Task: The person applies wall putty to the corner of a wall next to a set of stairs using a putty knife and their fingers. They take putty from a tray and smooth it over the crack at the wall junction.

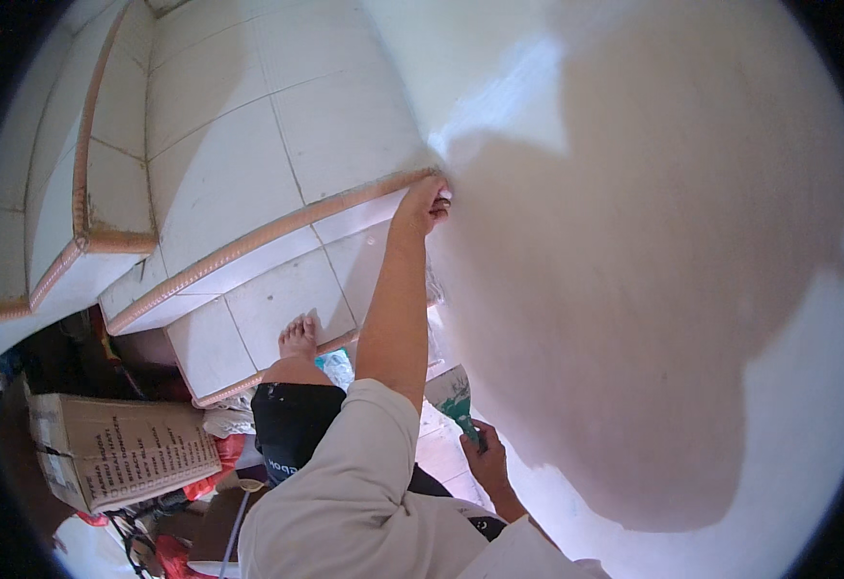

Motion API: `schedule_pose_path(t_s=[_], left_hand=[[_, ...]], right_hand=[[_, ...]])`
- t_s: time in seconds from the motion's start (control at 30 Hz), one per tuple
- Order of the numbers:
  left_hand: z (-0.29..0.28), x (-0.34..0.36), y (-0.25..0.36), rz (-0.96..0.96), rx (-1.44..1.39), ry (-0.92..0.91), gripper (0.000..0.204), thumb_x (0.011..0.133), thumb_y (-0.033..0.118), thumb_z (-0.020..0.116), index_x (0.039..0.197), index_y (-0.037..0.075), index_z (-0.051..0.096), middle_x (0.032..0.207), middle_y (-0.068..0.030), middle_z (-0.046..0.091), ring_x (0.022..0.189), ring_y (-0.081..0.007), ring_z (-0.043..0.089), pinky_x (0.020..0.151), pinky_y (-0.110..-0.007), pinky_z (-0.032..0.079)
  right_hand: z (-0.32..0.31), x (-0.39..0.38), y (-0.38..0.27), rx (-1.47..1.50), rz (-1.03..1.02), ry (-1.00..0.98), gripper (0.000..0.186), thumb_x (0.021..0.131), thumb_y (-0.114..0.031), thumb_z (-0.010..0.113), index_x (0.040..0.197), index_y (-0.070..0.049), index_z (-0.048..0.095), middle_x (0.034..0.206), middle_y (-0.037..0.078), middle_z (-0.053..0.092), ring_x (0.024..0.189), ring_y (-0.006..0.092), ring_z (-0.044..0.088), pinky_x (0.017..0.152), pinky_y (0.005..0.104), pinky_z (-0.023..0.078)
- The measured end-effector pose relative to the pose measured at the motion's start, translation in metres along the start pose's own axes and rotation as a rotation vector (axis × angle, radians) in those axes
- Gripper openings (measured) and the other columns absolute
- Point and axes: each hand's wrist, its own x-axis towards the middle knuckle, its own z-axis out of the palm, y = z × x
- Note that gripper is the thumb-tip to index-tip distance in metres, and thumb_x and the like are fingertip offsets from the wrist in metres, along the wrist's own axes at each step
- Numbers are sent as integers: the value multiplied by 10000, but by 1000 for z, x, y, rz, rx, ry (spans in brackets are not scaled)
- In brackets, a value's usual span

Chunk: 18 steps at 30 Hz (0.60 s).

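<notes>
My left arm stretches up to the corner where the tiled step [344, 205] meets the pale wall [653, 289]. There my left hand [424, 205] is closed, its fingers curled against the wall just at the end of the step's brown edge trim. A small whitish bit shows at the fingertips, too small to name. Lower down, close to the wall, my right hand [488, 461] grips a putty knife [453, 398] by its green handle. The blade is wide, points up and to the left, and carries whitish smears.
My bare foot [299, 336] stands on a lower tiled step [282, 285]. More steps [219, 159] rise at the upper left. Below them lie a cardboard box [142, 449], red plastic bags [219, 465] and other clutter. My shadow covers much of the wall.
</notes>
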Motion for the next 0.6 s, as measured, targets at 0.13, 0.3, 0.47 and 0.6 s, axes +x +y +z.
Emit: schedule_pose_path(t_s=[0.13,0.3,0.47,0.6], left_hand=[[4,-16,14,-20,-114,-60,175,753,97,607,674,116,452,632,-28,434,502,-130,405,400,-244,252],[-1,-14,18,-31,-266,-164,197,758,113,594,658,134,426,599,-1,411,470,-120,386,381,-228,240],[6,-19,17,-46,-359,-209,266,788,149,556,597,164,372,536,28,342,443,-112,299,384,-243,194],[-6,-24,24,-51,-441,-320,207,802,183,537,639,152,414,544,25,353,447,-114,300,382,-240,195]], right_hand=[[-1,2,2,19,-34,18,376,883,-228,677,1191,-56,549,728,72,620,626,164,579,601,324,481],[-2,3,1,-2,4,-11,397,874,-244,686,1192,-52,545,760,90,638,637,179,597,606,326,491],[-4,2,-1,38,24,-2,399,873,-236,681,1205,-63,543,805,109,649,688,199,614,642,340,504],[-2,3,-1,37,17,-34,404,868,-229,683,1209,-66,538,803,142,653,711,250,653,650,358,514]])
